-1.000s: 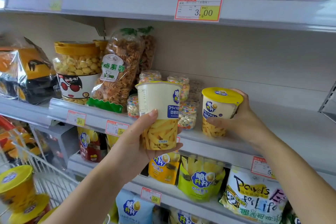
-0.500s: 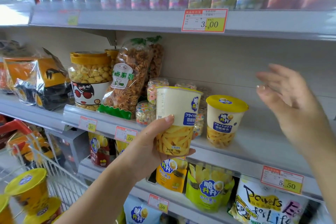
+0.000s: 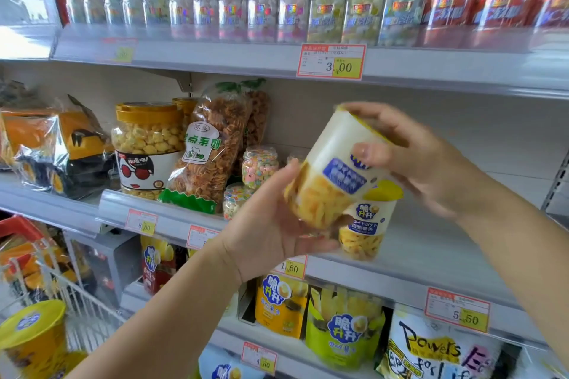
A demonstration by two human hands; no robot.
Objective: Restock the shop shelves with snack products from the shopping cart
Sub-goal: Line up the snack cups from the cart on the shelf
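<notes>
Left hand (image 3: 271, 224) wraps the tilted cup (image 3: 329, 175) low, right hand (image 3: 412, 157) seemingly clasps its top; level it before setting it beside the standing cup (image 3: 366, 228) near the shelf (image 3: 455, 258) front edge.

White-and-yellow paper snack cup (image 3: 332, 169) tilted, before grey metal middle shelf (image 3: 462, 240), rim toward 1 o'clock. Left hand (image 3: 277, 224) grips cup base at 7 o'clock; right hand (image 3: 409, 163) grips upper wall at 3 o'clock. Yellow-lidded paper cup (image 3: 366, 224) upright on shelf, at 5 o'clock, partly behind held cup. Small clear candy jars (image 3: 260, 164) at 9 o'clock; clear spiral-snack bag (image 3: 209, 157) and yellow-lidded plastic tub (image 3: 147, 144) further left. Glass bottle row (image 3: 264, 0) on shelf above, 12 o'clock. White wire cart (image 3: 86, 301) at 8 o'clock, below.
</notes>
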